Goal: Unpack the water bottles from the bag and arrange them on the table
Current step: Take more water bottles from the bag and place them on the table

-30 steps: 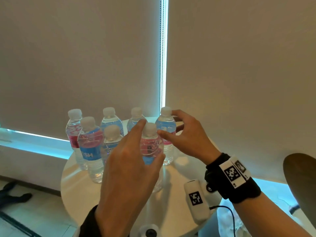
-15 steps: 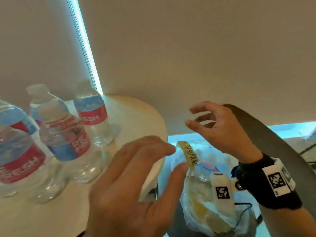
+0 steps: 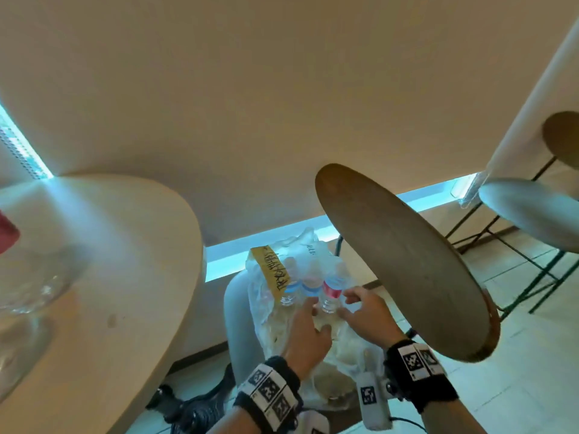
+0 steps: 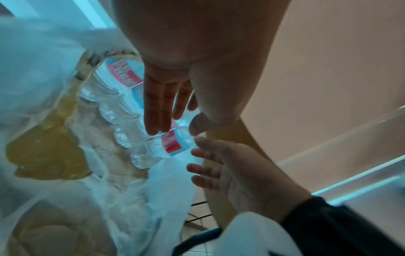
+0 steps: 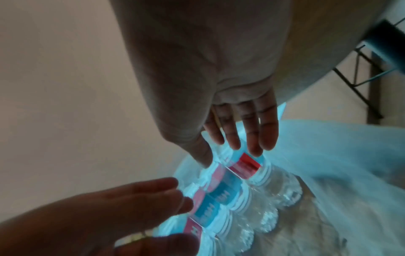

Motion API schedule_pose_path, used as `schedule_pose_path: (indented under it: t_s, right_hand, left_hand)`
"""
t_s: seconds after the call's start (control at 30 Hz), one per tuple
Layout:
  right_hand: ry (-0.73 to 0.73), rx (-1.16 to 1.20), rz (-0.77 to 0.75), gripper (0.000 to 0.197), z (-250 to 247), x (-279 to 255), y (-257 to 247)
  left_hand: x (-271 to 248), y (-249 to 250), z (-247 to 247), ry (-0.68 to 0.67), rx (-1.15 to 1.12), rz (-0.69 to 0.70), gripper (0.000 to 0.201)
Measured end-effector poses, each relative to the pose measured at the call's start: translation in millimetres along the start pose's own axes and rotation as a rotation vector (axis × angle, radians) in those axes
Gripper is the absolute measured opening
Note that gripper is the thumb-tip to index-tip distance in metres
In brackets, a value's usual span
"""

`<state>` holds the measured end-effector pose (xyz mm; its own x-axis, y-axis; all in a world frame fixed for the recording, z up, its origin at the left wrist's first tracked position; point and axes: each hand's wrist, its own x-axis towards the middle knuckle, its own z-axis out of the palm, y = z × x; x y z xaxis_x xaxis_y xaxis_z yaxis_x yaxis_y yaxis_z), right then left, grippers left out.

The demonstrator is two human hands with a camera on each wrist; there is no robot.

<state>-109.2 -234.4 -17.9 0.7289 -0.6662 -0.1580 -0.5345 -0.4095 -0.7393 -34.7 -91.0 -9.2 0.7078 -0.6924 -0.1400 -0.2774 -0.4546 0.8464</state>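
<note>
A clear plastic bag (image 3: 272, 327) with a yellow tape strip (image 3: 271, 270) sits low between the table and a brown seat. Several water bottles with red and blue labels stand inside it (image 3: 330, 291). Both my hands reach into the bag mouth. My left hand (image 3: 316, 314) has straight fingers just above the bottles (image 4: 173, 143). My right hand (image 3: 346, 305) is spread, thumb and fingertips on either side of the top of the red-labelled bottle (image 5: 247, 166) without closing round it. A blurred clear bottle (image 3: 18, 277) stands on the round pale table (image 3: 125, 261) at the far left.
A brown round seat back (image 3: 401, 261) hangs close over my right wrist. The bag rests against a pale grey seat (image 3: 238, 308). Another stool (image 3: 532, 211) with black legs stands far right. Dark cables (image 3: 194, 408) lie on the tiled floor below.
My view swung from the bottles on the table down to the bag on the right. Both hands left the table bottles and dropped into the bag mouth.
</note>
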Motion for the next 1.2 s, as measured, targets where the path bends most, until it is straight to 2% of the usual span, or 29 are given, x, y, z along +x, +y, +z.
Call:
schedule_pose_path:
  t_s: [0.07,0.13,0.27,0.33,0.53,0.57,0.67,0.7,0.87,1.03,1.2]
  right_hand:
    - [-0.007,0.003,0.052,0.049,7,8,4]
    - [-0.009,0.044,0.065,0.061,15,18,8]
    - [0.060,0.087,0.103,0.090,42,42,28]
    - [0.078,0.088,0.120,0.097,51,48,30]
    - [0.144,0.085,0.095,0.079,49,52,37]
    - [0.159,0.089,0.085,0.075,48,53,40]
    - [0.222,0.114,0.026,0.061,47,51,46]
    - [0.248,0.125,0.005,0.057,48,51,46]
    - [0.290,0.229,-0.027,0.043,48,55,50]
    - [0.256,0.310,-0.014,0.053,49,64,46]
    - [0.328,0.185,-0.008,0.063,57,74,46]
  left_hand:
    - [21,-6,9,0.007,-0.063,-0.010,0.048]
    - [43,-12,13,0.029,-0.087,-0.036,0.058]
    - [77,-23,20,0.071,0.042,-0.110,0.068]
    - [89,-26,24,0.057,0.066,-0.124,0.076]
    - [103,-32,32,0.052,0.110,-0.157,0.043]
    - [101,-34,35,0.062,0.115,-0.160,0.047]
    - [88,-46,47,0.094,0.085,-0.120,0.078]
    - [83,-50,50,0.107,0.069,-0.104,0.081]
    - [64,-53,58,0.167,0.115,-0.067,0.060]
    - [59,-61,63,0.140,0.122,0.046,0.064]
    - [63,-61,60,0.161,0.128,0.111,0.066]
